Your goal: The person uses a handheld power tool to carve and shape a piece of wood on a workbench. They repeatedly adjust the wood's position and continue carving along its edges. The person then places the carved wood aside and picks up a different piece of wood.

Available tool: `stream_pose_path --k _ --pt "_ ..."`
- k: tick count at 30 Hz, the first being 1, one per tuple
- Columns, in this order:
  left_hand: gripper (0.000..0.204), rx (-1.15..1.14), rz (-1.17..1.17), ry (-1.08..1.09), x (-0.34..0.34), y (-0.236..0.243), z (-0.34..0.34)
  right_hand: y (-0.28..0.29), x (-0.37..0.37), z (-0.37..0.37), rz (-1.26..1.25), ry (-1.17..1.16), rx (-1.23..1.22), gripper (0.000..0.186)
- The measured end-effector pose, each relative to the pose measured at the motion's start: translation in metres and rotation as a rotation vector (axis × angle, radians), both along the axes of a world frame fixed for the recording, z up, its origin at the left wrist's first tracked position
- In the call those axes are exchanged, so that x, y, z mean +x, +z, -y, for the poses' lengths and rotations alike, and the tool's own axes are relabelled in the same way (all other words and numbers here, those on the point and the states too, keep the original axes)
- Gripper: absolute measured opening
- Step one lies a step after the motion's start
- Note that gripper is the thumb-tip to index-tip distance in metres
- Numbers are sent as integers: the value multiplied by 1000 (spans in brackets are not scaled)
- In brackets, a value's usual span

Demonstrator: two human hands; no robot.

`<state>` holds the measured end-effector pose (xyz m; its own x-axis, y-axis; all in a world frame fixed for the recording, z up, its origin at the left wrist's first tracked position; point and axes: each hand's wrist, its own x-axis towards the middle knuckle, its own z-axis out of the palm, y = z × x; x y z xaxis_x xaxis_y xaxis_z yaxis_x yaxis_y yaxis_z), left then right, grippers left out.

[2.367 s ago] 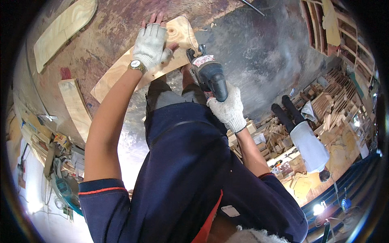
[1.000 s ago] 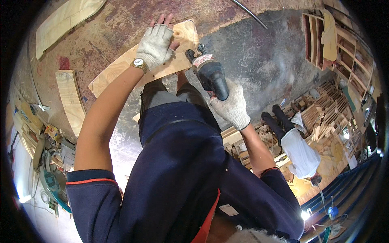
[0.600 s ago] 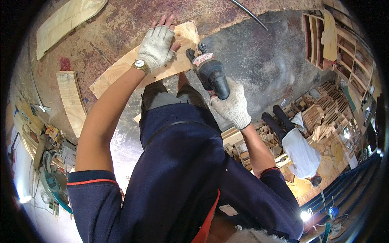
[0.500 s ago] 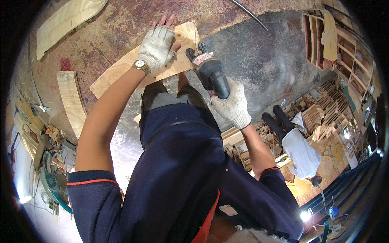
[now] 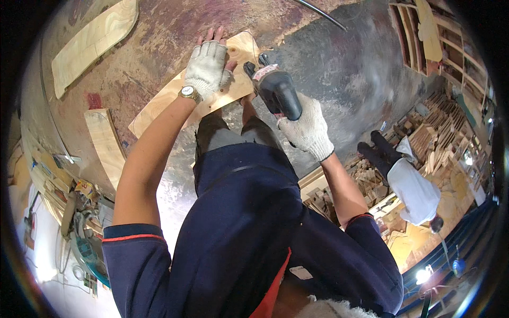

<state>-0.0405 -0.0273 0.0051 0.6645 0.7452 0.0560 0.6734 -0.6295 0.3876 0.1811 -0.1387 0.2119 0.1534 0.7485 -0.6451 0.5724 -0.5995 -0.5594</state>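
A plywood board (image 5: 241, 52) with a thin curved line drawn near its end and several dark holes lies slantwise in front of my legs. My left hand (image 5: 205, 68), in a white knit glove with bare fingertips, rests flat on the board with its fingers stretched out. My right hand (image 5: 308, 127), gloved too, is wrapped round the rear of a dark handheld jigsaw (image 5: 281, 93). The jigsaw's front end is at the board's right edge, by the drawn line. Its blade is hidden from this view.
A curved plywood piece (image 5: 95, 45) lies far left, with a narrow board (image 5: 105, 140) nearer. Wooden frames (image 5: 450, 53) stand far right. Another person in a white top (image 5: 414, 191) is at the right, beside piled wood strips (image 5: 442, 124). A dark hose (image 5: 321, 13) lies at the top.
The whole view has shifted slightly, with my body and the surroundings lower and mostly farther right. Both hands keep nearly the same places on the board and the jigsaw.
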Motion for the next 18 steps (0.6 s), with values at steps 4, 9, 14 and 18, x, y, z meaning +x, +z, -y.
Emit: stream_pose_path --k 4,9,14,18 --pt "73 24 -45 -17 1 0 -1 -4 -4 12 -4 -34 123 34" --pt "74 -40 68 -161 -8 12 6 -9 -26 46 56 -124 23 38" --pt "80 -139 -21 -424 -20 18 4 -6 -58 79 0 -353 -55 40" --pt "81 -122 -82 -520 -19 15 -7 -9 -70 89 -27 -427 -88 43"
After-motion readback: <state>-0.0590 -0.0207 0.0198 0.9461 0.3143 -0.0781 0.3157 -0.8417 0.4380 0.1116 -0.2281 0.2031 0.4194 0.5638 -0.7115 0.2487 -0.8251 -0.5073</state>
